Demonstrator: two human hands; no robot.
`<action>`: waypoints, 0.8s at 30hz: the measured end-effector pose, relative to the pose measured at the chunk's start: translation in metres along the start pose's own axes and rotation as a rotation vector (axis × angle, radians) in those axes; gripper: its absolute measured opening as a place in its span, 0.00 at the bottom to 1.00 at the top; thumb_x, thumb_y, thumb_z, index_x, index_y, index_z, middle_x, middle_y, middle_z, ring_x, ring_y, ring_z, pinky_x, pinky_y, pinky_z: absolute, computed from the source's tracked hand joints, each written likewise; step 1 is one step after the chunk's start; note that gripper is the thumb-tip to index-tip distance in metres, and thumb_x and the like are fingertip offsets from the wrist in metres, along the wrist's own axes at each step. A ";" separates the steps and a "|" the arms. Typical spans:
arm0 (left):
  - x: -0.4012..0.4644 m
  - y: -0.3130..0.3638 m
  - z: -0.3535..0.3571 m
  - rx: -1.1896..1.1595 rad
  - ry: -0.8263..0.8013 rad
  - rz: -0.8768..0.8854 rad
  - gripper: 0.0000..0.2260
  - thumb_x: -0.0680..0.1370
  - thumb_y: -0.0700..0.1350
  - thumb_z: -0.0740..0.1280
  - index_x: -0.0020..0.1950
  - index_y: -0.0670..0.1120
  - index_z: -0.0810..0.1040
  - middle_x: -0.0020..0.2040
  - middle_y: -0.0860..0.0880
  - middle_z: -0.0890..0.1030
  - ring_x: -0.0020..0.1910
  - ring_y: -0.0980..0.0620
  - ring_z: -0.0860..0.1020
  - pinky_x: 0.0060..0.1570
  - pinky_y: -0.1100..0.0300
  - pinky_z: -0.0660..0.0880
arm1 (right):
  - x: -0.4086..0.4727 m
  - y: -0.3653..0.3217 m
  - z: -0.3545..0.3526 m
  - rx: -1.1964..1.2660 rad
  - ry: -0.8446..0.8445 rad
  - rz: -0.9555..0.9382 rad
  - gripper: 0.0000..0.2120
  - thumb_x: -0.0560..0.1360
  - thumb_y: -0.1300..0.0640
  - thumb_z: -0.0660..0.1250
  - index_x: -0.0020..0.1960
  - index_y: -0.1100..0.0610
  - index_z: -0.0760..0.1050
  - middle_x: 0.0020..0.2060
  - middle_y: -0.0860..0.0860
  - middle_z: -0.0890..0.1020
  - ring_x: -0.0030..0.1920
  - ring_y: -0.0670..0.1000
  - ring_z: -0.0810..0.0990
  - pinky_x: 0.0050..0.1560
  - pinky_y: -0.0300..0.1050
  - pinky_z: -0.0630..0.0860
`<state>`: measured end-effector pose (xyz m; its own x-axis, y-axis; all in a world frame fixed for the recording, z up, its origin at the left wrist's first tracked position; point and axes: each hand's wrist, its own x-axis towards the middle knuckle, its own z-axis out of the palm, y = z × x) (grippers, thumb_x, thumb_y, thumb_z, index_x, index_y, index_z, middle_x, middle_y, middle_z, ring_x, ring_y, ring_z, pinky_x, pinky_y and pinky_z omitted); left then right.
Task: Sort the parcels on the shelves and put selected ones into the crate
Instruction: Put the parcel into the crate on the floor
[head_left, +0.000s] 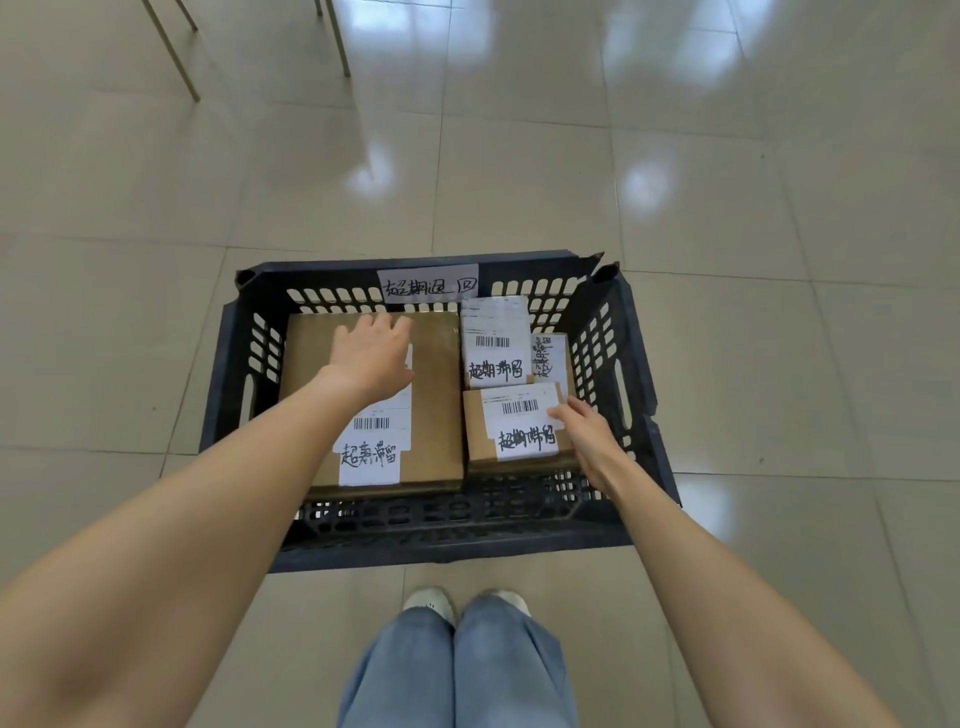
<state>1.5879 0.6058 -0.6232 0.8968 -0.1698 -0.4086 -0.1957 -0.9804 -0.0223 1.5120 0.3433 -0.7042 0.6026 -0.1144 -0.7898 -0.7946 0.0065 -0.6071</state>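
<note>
Arms reach down into the crate (613, 519): left hand (371, 358) flat on the large parcel (436, 395), grip wide; right hand (584, 426) fingertips touching the small parcel (480, 436), loose.

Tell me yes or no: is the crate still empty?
No: the crate already holds several labelled parcels, among them a large cardboard box under the left hand.

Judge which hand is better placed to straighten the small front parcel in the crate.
Right. The right hand already touches the small front parcel; the left hand lies on the large parcel.
</note>
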 end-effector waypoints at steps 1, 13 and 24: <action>-0.002 -0.002 -0.005 -0.011 -0.002 -0.007 0.26 0.77 0.51 0.66 0.71 0.45 0.64 0.68 0.43 0.70 0.68 0.42 0.67 0.62 0.45 0.67 | -0.010 -0.009 0.003 -0.017 0.015 0.001 0.28 0.76 0.54 0.66 0.75 0.54 0.62 0.65 0.55 0.77 0.59 0.53 0.80 0.62 0.55 0.76; -0.088 -0.069 -0.183 -0.018 0.110 -0.106 0.26 0.76 0.52 0.66 0.72 0.44 0.65 0.68 0.45 0.72 0.68 0.45 0.69 0.68 0.46 0.63 | -0.162 -0.236 0.058 -1.024 0.020 -0.490 0.36 0.75 0.53 0.70 0.78 0.54 0.58 0.74 0.54 0.66 0.74 0.56 0.63 0.72 0.55 0.64; -0.272 -0.173 -0.314 -0.037 0.312 -0.532 0.31 0.76 0.54 0.66 0.75 0.43 0.62 0.71 0.44 0.69 0.71 0.45 0.66 0.73 0.50 0.56 | -0.340 -0.389 0.188 -1.680 -0.048 -1.179 0.39 0.73 0.53 0.72 0.78 0.55 0.55 0.73 0.56 0.65 0.72 0.59 0.62 0.70 0.53 0.64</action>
<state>1.5027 0.7898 -0.2220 0.9427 0.3274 -0.0638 0.3189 -0.9407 -0.1153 1.6299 0.5666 -0.2156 0.7458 0.6420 -0.1777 0.6390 -0.7649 -0.0814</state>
